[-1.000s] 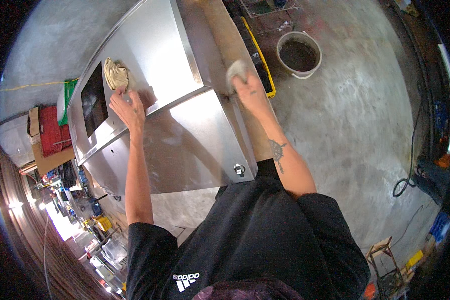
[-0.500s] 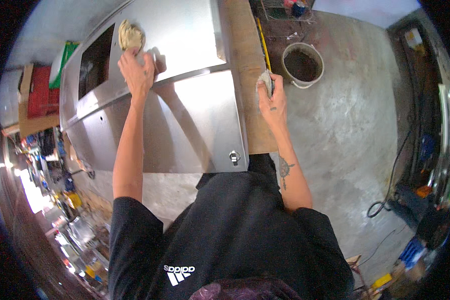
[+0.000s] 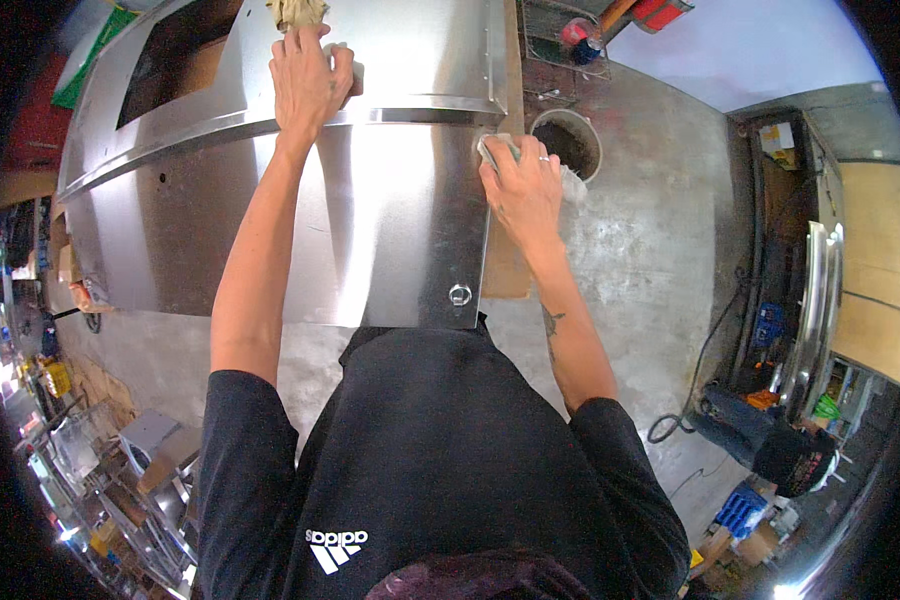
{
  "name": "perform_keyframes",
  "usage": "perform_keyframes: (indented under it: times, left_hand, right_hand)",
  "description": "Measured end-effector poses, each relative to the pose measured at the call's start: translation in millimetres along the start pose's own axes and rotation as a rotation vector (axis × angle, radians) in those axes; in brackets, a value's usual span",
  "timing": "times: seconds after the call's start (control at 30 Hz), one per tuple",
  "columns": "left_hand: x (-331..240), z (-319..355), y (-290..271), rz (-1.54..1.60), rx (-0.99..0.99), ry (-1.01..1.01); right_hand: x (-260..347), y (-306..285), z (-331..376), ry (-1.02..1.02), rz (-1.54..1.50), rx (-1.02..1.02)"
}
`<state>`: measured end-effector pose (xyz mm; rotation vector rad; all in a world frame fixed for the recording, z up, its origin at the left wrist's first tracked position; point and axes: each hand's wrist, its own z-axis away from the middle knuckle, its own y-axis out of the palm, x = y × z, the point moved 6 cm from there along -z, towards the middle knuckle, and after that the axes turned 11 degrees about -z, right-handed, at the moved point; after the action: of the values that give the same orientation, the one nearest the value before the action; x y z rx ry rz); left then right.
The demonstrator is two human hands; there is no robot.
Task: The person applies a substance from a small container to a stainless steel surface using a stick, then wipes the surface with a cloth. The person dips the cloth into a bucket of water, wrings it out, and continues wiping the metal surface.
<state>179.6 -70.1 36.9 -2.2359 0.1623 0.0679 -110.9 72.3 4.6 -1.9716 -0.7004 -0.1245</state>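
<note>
A brushed stainless-steel cabinet (image 3: 390, 215) lies before me, with a dark rectangular opening (image 3: 175, 65) at its far left and a small ring latch (image 3: 459, 294) near its front right corner. On its upper panel my left hand (image 3: 308, 85) has its fingers bent against a crumpled yellowish rag (image 3: 297, 12), partly cut off by the frame's top. My right hand (image 3: 526, 190) is closed around a pale cloth (image 3: 574, 186) with a greyish-green pad-like part (image 3: 498, 148), at the cabinet's right edge. Its fingers partly hide the cloth.
A wooden board (image 3: 508, 265) shows under the cabinet's right side. Beyond it a round bucket (image 3: 568, 140) with dark contents stands on the concrete floor (image 3: 650, 250). A cable (image 3: 705, 365) curls across the floor at right. Clutter of tools and parts (image 3: 120, 470) fills the lower left.
My right hand has moved from above the wooden board to the cabinet's right edge, palm turned down, cloth still held. My left hand remains at the rag. The whole view has shifted.
</note>
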Motion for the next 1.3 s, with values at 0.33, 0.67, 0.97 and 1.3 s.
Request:
perform_keyframes:
  times: [0.33, 0.67, 0.97, 1.3]
  left_hand:
    - [-6.4, 0.7, 2.5, 0.024, 0.044, -0.050]
    - [-0.7, -1.3, -2.6, 0.022, 0.019, -0.011]
    - [-1.7, 2.7, 0.1, 0.017, -0.006, 0.040]
    - [-9.9, 7.1, -7.2, 0.045, -0.026, -0.009]
  right_hand:
    - [-2.7, 29.1, -5.2, 0.092, 0.102, -0.095]
    - [-0.7, 28.2, -7.9, 0.094, 0.125, -0.076]
    - [13.6, 35.9, -13.8, 0.099, 0.138, -0.041]
    - [-73.1, -44.3, 81.4, 0.418, 0.010, -0.057]
